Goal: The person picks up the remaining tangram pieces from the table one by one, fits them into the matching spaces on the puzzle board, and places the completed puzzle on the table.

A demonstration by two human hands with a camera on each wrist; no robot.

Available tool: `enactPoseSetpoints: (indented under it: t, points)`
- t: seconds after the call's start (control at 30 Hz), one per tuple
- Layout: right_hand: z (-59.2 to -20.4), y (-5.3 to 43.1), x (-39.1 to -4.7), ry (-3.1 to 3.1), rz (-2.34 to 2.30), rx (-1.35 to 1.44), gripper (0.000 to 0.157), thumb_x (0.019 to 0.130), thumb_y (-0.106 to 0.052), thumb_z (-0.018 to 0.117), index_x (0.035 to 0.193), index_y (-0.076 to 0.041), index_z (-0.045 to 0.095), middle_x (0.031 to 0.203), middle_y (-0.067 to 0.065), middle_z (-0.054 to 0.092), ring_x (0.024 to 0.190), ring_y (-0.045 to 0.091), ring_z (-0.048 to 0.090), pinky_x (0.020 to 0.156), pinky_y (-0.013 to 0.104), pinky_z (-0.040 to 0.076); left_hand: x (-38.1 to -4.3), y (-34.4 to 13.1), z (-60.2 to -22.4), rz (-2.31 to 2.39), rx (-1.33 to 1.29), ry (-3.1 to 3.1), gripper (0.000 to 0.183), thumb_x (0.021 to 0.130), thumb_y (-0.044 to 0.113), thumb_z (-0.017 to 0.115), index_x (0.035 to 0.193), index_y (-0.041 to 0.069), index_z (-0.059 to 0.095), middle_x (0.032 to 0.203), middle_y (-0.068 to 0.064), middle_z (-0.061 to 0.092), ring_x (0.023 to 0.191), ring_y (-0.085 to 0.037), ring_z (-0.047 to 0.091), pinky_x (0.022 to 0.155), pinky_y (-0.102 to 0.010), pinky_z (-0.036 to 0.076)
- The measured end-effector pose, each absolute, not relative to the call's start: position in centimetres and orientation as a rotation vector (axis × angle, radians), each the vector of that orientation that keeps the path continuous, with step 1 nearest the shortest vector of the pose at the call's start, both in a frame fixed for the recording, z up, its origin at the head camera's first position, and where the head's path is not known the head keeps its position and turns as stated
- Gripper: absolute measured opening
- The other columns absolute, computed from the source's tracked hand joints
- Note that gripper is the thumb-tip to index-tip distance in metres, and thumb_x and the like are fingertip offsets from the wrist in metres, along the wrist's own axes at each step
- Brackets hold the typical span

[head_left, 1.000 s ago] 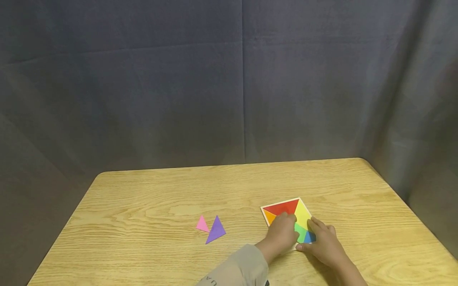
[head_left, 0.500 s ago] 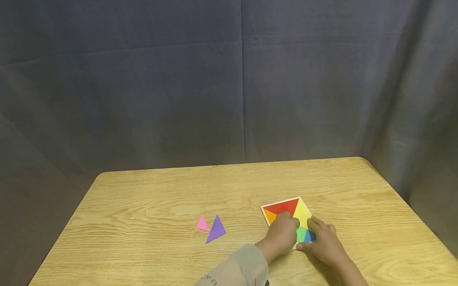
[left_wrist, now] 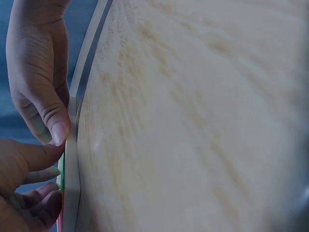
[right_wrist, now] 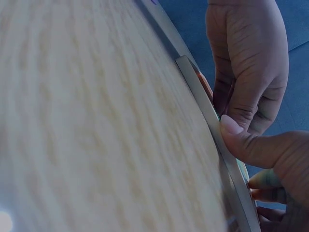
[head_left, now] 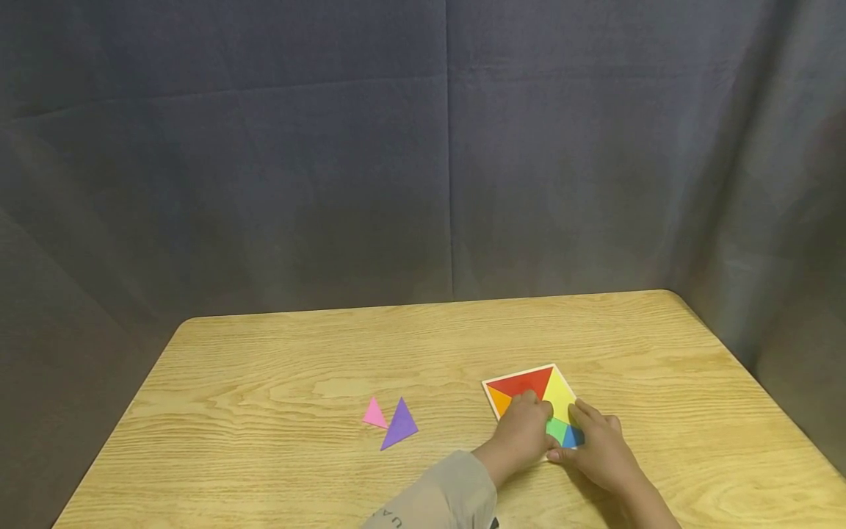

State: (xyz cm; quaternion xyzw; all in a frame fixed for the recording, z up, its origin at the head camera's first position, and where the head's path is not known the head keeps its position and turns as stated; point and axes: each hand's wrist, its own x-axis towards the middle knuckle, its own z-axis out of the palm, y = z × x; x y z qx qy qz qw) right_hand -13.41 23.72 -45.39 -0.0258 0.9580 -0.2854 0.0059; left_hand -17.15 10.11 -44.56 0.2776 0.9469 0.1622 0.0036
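Observation:
A square tangram tray (head_left: 518, 373) lies on the table, with red (head_left: 518, 383), yellow (head_left: 558, 395), orange (head_left: 499, 400), green (head_left: 557, 429) and blue (head_left: 573, 436) pieces inside. My left hand (head_left: 524, 432) rests over its lower left part, fingertips down on the pieces. Its thumb is beside the green piece; whether it pinches a piece is hidden. My right hand (head_left: 600, 450) grips the tray's right corner, thumb at the near edge and fingers on the far side. In the right wrist view, the right thumb (right_wrist: 246, 145) presses the tray's edge (right_wrist: 207, 113).
A pink triangle (head_left: 374, 415) and a larger purple triangle (head_left: 400, 427) lie close together on the wooden table (head_left: 277, 382), left of the tray. Behind the table hangs a grey curtain (head_left: 330, 184).
Both hands stay at the tray. My left thumb has shifted slightly right, over the edge of the green piece. The pink and purple triangles have not moved.

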Motion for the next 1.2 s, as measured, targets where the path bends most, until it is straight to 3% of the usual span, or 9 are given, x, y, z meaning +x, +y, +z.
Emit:
enactPoseSetpoints:
  t: [0.63, 0.83, 1.2]
  points:
    - [-45.4, 23.8, -13.4, 2.988, -0.88, -0.087, 0.098, 0.057, -0.053, 0.068, 0.123, 0.012, 0.037, 0.13, 0.027, 0.029, 0.097, 0.031, 0.032, 0.077, 0.047, 0.038, -17.1, 10.5, -44.4, 0.503, 0.875, 2.929, 0.024, 0.066, 0.032, 0.071, 0.081, 0.018, 0.059, 0.072, 0.008, 0.038, 0.069, -0.008, 0.033, 0.058, -0.016, 0.028]
    - [-45.4, 23.7, -13.4, 2.988, -0.867, -0.082, 0.099, 0.056, -0.053, 0.069, 0.123, 0.011, 0.036, 0.13, 0.027, 0.028, 0.096, 0.031, 0.033, 0.075, 0.047, 0.039, -17.2, 10.4, -44.5, 0.468, 0.901, 2.909, 0.023, 0.069, 0.028, 0.069, 0.089, 0.018, 0.061, 0.078, 0.007, 0.042, 0.073, -0.008, 0.033, 0.06, -0.016, 0.028]
    - [-45.4, 23.7, -13.5, 2.99, -0.894, -0.093, 0.098, 0.056, -0.052, 0.07, 0.122, 0.013, 0.037, 0.129, 0.028, 0.028, 0.098, 0.034, 0.031, 0.077, 0.049, 0.037, -17.1, 9.4, -43.8, 0.572, 0.893, 2.794, 0.04, 0.071, 0.026, 0.067, 0.108, 0.017, 0.056, 0.087, 0.009, 0.044, 0.08, -0.005, 0.038, 0.064, -0.015, 0.034]
